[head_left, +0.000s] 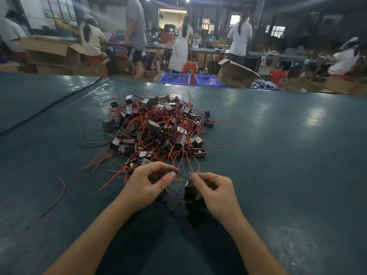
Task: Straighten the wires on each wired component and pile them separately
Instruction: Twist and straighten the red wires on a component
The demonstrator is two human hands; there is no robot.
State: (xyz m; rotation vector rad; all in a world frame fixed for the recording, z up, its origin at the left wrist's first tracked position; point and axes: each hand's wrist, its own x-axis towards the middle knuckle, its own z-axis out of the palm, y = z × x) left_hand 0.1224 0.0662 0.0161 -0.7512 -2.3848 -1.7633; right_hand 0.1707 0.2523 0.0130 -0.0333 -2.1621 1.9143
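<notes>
A tangled heap of small dark wired components point(158, 128) with red and black wires lies on the green table point(278, 155). Just in front of it, my left hand point(148, 184) and my right hand point(213, 190) pinch the ends of a short black wire point(183, 176) stretched between their fingertips. A red wire point(166, 179) runs across beside it. One dark component point(189, 192) sits under my right hand, partly hidden by the fingers. Another dark piece shows below my left hand, mostly hidden.
A loose red wire point(57, 195) lies on the table at the left. A black cable point(51, 106) runs across the far left of the table. Beyond the far edge stand people, cardboard boxes point(234, 74), blue baskets point(174, 78) and red stools.
</notes>
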